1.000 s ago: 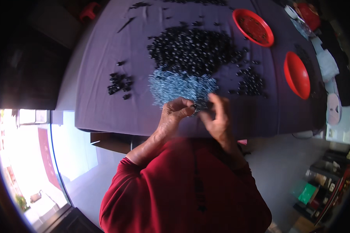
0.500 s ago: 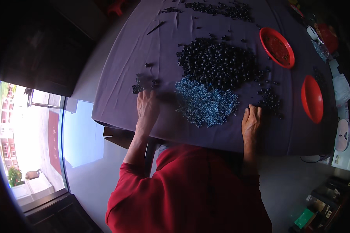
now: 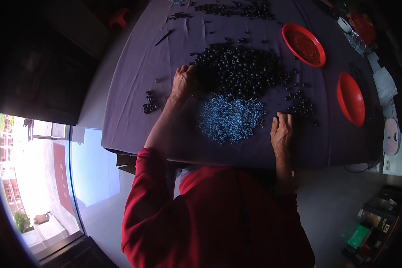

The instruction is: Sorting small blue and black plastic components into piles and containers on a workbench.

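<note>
A large heap of small black ring-like pieces [image 3: 241, 67] lies on the purple cloth, with a pile of tiny shiny blue pieces [image 3: 230, 119] on its near side. My left hand [image 3: 182, 84] is at the left edge of the black heap, its fingers curled and closed; what they hold, if anything, is hidden. To the right of the blue pile, my right hand [image 3: 281, 136] rests with bent, closed fingers close to a smaller black cluster [image 3: 302, 105]. I cannot make out anything between those fingers. Another small black group [image 3: 149, 102] sits left of my left forearm.
A red dish [image 3: 322, 47] with small bits inside stands at the right, and a second red dish [image 3: 350, 99] is nearer the table's right side. More black pieces [image 3: 236, 10] spread along the far part. A thin dark tool [image 3: 164, 37] lies at the far left.
My left hand has moved away from the small black group at the left, going farther and rightward to the big heap. My right hand stays near the same cluster, its fingers slightly shifted.
</note>
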`<state>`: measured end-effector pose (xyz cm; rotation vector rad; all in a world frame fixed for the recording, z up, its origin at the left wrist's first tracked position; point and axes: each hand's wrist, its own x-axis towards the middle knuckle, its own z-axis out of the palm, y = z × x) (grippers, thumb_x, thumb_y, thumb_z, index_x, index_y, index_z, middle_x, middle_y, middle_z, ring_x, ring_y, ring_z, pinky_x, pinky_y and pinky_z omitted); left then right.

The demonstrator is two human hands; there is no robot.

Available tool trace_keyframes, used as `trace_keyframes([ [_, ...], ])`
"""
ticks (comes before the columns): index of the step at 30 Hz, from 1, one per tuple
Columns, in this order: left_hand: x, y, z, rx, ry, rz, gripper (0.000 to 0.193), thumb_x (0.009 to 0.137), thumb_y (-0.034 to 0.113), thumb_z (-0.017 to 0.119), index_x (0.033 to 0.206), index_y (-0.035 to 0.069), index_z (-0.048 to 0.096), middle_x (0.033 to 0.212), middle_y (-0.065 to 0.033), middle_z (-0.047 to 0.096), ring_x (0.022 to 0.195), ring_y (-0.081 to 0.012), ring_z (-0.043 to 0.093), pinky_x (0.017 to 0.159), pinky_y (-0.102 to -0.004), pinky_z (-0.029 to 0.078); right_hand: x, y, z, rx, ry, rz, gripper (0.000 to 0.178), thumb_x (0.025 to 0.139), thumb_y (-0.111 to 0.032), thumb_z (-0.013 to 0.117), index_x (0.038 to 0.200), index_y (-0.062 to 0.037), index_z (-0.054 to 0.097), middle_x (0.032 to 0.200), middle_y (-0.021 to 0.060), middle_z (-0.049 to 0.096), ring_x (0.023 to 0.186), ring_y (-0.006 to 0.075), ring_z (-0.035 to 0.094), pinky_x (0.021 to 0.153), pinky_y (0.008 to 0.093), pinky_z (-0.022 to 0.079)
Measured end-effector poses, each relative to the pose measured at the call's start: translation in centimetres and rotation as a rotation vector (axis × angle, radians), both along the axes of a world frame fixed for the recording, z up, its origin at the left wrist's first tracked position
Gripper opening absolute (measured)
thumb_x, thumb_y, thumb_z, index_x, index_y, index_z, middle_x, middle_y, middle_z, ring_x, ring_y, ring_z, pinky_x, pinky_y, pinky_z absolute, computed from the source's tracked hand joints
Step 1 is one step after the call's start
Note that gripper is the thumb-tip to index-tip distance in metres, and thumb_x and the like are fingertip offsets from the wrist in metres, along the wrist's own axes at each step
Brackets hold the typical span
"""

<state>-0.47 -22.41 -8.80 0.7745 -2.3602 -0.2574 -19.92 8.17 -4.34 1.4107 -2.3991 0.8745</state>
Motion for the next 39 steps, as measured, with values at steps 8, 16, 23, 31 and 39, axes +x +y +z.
trace_keyframes([
  [8,0.9,5.0,5.6,0.646,0.282,0.021,0.016,0.073,0.011,0.067,0.084,0.002,0.059,0.072,-0.0038,0.06,0.071,-0.0088,0.056,0.063,-0.0247,0.045,-0.1,-0.2,0.4,-0.237,0.008,0.01,0.021,0.077,-0.001,0.058,0.098,-0.0003,0.056,0.09,0.0147,0.054,0.082,0.0281,0.055,0.07,0.0343,0.046],
  [16,0.1,13.2,6.1,1.742,0.806,-0.506,0.013,0.076,0.005,0.066,0.083,0.01,0.056,0.068,0.0001,0.056,0.059,-0.0112,0.051,0.056,-0.0241,0.042,4.4,2.0,0.0,-0.373,-0.431,0.278,0.018,0.076,0.002,0.061,0.094,-0.001,0.058,0.083,0.0062,0.054,0.064,0.0113,0.052,0.058,0.0201,0.042],
  [23,-1.5,20.5,7.2,2.098,0.687,-0.637,0.017,0.074,0.007,0.068,0.085,0.007,0.055,0.073,-0.0035,0.057,0.063,-0.0115,0.055,0.059,-0.0219,0.046,6.0,0.5,4.6,-0.421,-0.472,0.621,0.022,0.077,-0.006,0.066,0.097,-0.0004,0.06,0.088,0.0087,0.057,0.072,0.0142,0.055,0.063,0.0237,0.045],
  [31,-0.7,20.3,6.5,2.143,0.534,-0.764,0.02,0.073,0.015,0.071,0.081,0.006,0.055,0.072,-0.0032,0.057,0.062,-0.0099,0.052,0.056,-0.0211,0.041,6.2,1.2,4.2,-0.397,-0.759,0.681,0.011,0.078,-0.004,0.064,0.086,0.0001,0.059,0.079,0.0073,0.056,0.069,0.0151,0.056,0.062,0.0238,0.045],
  [39,-0.8,21.5,6.1,1.911,0.48,-0.527,0.016,0.078,0.014,0.066,0.084,0.002,0.056,0.076,-0.0053,0.06,0.064,-0.0109,0.053,0.063,-0.0246,0.044,7.0,2.6,2.3,-0.408,-0.69,0.484,0.01,0.077,-0.004,0.061,0.084,-0.0016,0.055,0.075,0.0056,0.054,0.06,0.0112,0.051,0.055,0.0231,0.042],
])
